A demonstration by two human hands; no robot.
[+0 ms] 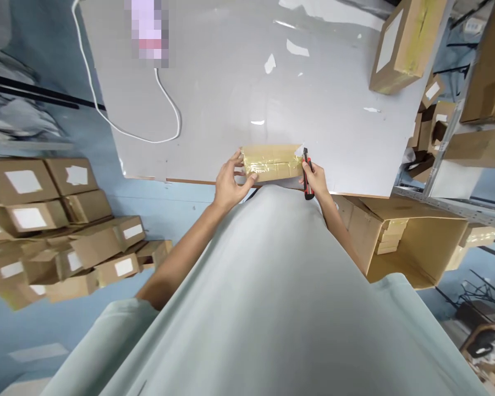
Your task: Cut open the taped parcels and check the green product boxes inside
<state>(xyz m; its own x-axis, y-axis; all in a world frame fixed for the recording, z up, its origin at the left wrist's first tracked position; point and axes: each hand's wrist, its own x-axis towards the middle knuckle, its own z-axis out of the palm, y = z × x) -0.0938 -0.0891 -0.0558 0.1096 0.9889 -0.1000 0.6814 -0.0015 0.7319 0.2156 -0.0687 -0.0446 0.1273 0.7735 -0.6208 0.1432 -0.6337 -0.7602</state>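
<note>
A small cardboard box (272, 164), its side covered with shiny tape, sits at the near edge of the white table (214, 99). My left hand (232, 181) grips the box's left end, thumb on the taped face and fingers around the far corner. In my right hand (314, 179) is a black and red utility knife (307, 184), held upright against the box's right end. A torn bit of white label shows at the box's upper right corner. Whether the knife's blade is out cannot be made out.
White paper scraps (297, 48) lie about the table. A taped carton (402, 49) stands at the far right, and a white cable (165, 139) loops at the left. A large open carton (416, 236) is below the right edge; stacked boxes (28, 187) fill the left floor.
</note>
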